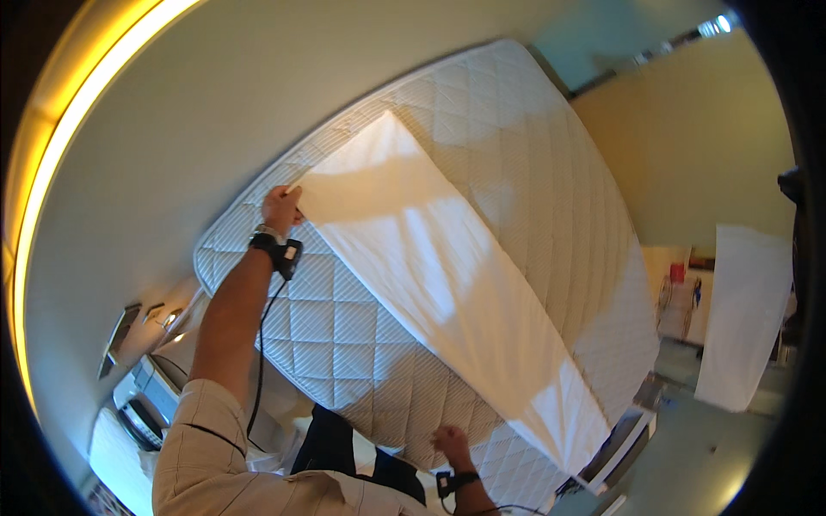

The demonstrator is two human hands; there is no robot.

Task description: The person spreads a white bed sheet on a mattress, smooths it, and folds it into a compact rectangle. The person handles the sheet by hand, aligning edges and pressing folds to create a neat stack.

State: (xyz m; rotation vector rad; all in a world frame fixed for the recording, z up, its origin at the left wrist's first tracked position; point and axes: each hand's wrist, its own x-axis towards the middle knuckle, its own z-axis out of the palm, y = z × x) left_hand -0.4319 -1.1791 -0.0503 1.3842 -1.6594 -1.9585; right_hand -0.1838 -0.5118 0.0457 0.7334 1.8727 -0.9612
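Note:
A folded white sheet [439,271] lies as a long band across a quilted mattress [535,193]. My left hand [282,208] grips the sheet's upper left corner, near the mattress edge by the wall. Lower down, my right hand [450,444] hovers at or over the near part of the mattress, its fingers curled, with nothing seen in it. The sheet's lower end reaches the mattress edge at the bottom right. Each wrist carries a black strapped device with a cable.
Beside the mattress at lower right stands a dark and white bed-frame part [623,448]. A white cloth panel [742,316] hangs at the right. At lower left are a silver and black appliance [151,393] and a wall-mounted panel [119,338].

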